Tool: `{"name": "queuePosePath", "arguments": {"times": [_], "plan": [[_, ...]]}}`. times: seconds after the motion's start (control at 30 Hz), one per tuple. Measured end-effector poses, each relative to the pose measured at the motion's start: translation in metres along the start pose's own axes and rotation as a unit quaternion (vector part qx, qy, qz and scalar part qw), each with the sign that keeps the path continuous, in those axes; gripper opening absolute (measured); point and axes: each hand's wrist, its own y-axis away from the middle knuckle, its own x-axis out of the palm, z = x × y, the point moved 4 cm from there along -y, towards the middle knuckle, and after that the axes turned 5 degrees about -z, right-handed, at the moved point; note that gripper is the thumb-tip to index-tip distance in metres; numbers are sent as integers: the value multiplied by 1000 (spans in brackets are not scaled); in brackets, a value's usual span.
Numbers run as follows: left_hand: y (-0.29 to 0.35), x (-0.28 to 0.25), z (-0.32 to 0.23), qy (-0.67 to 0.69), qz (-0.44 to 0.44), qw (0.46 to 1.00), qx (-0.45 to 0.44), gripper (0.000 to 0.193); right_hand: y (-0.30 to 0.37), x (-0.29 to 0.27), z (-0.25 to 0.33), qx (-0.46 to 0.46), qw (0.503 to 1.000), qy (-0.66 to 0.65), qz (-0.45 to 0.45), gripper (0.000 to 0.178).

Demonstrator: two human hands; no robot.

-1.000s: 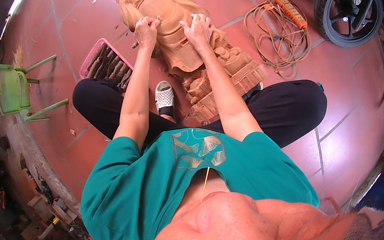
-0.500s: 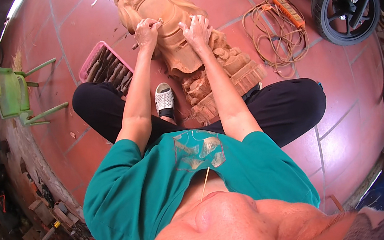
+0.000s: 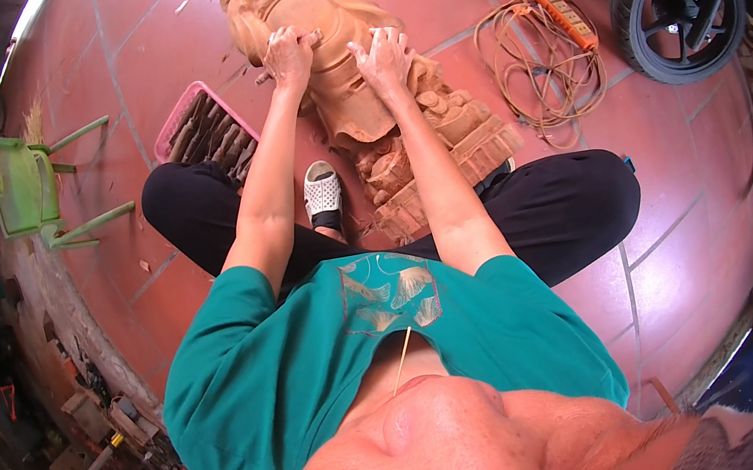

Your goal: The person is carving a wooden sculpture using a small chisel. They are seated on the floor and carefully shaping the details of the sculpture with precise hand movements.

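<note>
A reddish-brown wooden carving [image 3: 354, 109] of a robed figure lies on the floor before me, its rough, chunky base toward me. My left hand [image 3: 289, 58] is closed over the robe at the figure's middle. A short brownish end sticks out at either side of that fist, but the fingers hide what it belongs to. On the right edge of the robe rests my right hand [image 3: 384, 58], its thumb apart from the slightly bent fingers, with nothing held in it.
A pink basket [image 3: 197, 101] of dark-handled tools stands by my left knee. Farther left is a green plastic chair [image 3: 27, 184]. Right of the carving lie a coiled cable [image 3: 512, 93] and an orange power strip [image 3: 566, 19], near a motorbike wheel [image 3: 679, 5]. Clutter lines the left wall.
My left hand has shifted slightly away from me along the robe and turned a little. My right hand stays almost in place on the carving.
</note>
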Motion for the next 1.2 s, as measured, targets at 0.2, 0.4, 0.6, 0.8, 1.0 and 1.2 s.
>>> {"name": "queuePosePath", "arguments": {"times": [0.2,0.4,0.6,0.8,1.0,1.2], "plan": [[-21,11,0,-24,-52,998,-34,23,2,-1,2,-22,1000,2,-12,55],[3,-3,-10,-11,39,999,23,26,2,1,-2,-1,1000,2,-11,54],[-23,18,-7,-54,-24,998,-20,23,0,2,2,-9,1000,-1,-14,53],[-1,12,-15,23,61,998,-4,22,1,0,-3,-5,1000,3,-15,53],[-40,27,-28,-121,37,990,58,22,0,3,0,-6,1000,-5,-15,53],[-42,29,-46,-98,120,988,24,23,1,2,-3,2,1000,-5,-10,52]]}}
